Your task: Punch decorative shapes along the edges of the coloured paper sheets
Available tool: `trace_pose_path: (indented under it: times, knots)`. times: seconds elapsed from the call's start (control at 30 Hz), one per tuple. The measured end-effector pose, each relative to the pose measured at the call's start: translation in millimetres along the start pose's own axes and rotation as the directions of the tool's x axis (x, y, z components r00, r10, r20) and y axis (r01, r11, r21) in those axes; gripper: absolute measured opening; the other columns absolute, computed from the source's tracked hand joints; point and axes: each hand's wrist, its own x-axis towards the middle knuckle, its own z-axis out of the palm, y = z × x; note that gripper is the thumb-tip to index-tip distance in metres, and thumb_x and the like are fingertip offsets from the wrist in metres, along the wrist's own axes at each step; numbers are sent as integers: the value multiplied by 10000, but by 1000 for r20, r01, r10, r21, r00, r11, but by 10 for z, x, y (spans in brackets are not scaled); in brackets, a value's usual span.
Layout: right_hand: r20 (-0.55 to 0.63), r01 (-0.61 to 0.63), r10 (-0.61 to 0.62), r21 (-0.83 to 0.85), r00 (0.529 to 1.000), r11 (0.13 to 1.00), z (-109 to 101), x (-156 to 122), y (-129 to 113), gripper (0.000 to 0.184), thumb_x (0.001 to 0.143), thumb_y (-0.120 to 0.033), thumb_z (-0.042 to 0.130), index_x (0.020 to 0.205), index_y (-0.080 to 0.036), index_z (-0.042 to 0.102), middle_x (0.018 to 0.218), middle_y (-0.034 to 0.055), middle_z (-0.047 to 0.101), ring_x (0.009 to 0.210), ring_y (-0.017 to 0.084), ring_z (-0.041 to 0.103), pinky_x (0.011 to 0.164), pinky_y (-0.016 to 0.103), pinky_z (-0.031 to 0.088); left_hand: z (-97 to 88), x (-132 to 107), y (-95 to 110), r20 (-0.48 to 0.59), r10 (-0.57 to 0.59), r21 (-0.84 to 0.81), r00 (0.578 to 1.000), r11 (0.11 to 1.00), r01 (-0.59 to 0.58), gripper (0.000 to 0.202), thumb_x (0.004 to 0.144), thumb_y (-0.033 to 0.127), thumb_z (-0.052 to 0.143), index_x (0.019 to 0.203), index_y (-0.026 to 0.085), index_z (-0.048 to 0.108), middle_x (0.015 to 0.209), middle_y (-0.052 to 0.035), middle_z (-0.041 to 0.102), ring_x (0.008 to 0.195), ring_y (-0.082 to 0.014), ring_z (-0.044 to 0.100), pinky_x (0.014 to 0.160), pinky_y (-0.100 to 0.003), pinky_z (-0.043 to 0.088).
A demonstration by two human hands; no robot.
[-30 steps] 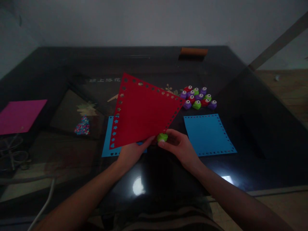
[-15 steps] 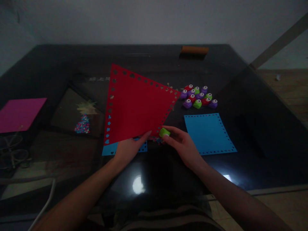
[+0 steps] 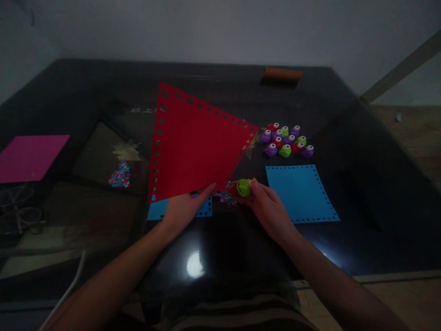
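We've got the red sheet (image 3: 196,147) tilted up off the dark glass table (image 3: 86,92), near corner low by the hands, far corner toward the wall; punched holes run along three edges we can see. Its near-right edge runs diagonally from that low corner up-right, & the green punch (image 3: 244,187) sits right at the lower end of that edge, touching or v. close, can't tell which. Right hand (image 3: 267,209) is closed round the punch, fingertips pinching it; left hand (image 3: 184,209) pinches the sheet's bottom edge, thumb on top. So the punch lies just right of the left fingertips, w/ the right hand nearer to it.

Between the two hands: a small scatter of punched confetti (image 3: 226,197). Under the red sheet, a blue sheet (image 3: 179,209), mostly hidden, heart holes on its near edge. A 2nd blue sheet (image 3: 299,193) lies flat to the right, holes round its border.

Count: 1 red sheet, 2 blue, 1 magenta sheet (image 3: 31,156) far left. Punch cluster (image 3: 285,140) beyond the right blue sheet: approx. 10, purple/red/green. Another confetti pile (image 3: 120,174) mid-left. Orange block (image 3: 282,73) at the far edge.
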Motion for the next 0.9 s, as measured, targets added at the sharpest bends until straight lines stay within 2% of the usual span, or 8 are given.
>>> trace_pose_path:
  times: [0.13,0.3,0.47,0.7,0.9]
  knots:
    - [-17,-1,0,-75,1000,997,-26,-6,2,371,822,-548,553,888,-214,701,919,51,726,961,224,654,929,420,477,2,4,-1,17,-2,1,1000,1000,2,205,796,349,586,690,228,714,783,-33,755,849,-250,690,912,-387,488]
    - [-8,50,-55,-283,998,958,-72,-19,-19,382,846,-534,527,989,-218,687,1020,51,704,1012,224,622,930,394,458,0,6,2,-10,-7,8,1000,1000,7,192,783,365,596,695,239,712,826,-29,756,898,-254,676,929,-389,477]
    - [32,60,-52,-340,998,938,-51,-32,-64,359,870,-511,501,1021,-233,671,1071,42,689,1036,206,608,927,358,452,4,10,-14,6,-5,-10,1000,1000,5,202,794,365,590,710,231,715,810,-24,755,881,-250,681,936,-383,472]
    - [84,123,-94,-493,992,861,-30,-48,-130,303,869,-465,524,1006,-230,660,964,34,707,930,208,635,839,351,488,12,15,-24,-2,-14,-2,1000,1000,14,204,796,369,605,705,225,717,808,-26,756,887,-253,682,951,-376,460]
    - [112,138,-92,-536,989,833,-42,-64,-112,285,882,-451,506,1007,-236,644,936,21,705,902,196,637,773,316,496,6,20,-20,12,8,-1,1000,1000,-8,189,803,328,601,695,224,718,774,-11,756,851,-233,690,930,-344,473]
